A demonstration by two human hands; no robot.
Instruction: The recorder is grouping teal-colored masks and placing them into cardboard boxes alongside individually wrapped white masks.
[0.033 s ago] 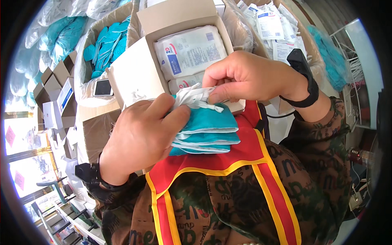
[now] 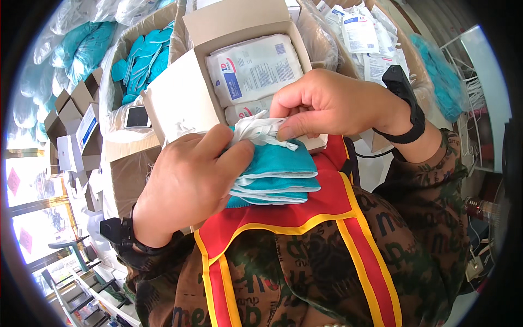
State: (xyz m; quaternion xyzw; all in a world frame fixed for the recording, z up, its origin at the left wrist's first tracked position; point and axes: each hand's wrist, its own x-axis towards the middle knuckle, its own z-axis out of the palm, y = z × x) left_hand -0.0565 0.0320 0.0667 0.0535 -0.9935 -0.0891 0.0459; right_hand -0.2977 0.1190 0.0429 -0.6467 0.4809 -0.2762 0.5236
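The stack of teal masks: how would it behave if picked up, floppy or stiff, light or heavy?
The stack of teal masks would probably bend and fan out, since its layers part along the near edge. It looks light, being thin, fabric-like pieces. The white straps seem floppy and apt to tangle, bunched at the right hand.

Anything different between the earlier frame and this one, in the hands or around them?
Nothing visibly changed: nothing was taken hold of or let go. The left hand still holds the teal stack by its strap side, and the right hand still pinches the white straps. The open box and phone stayed put.
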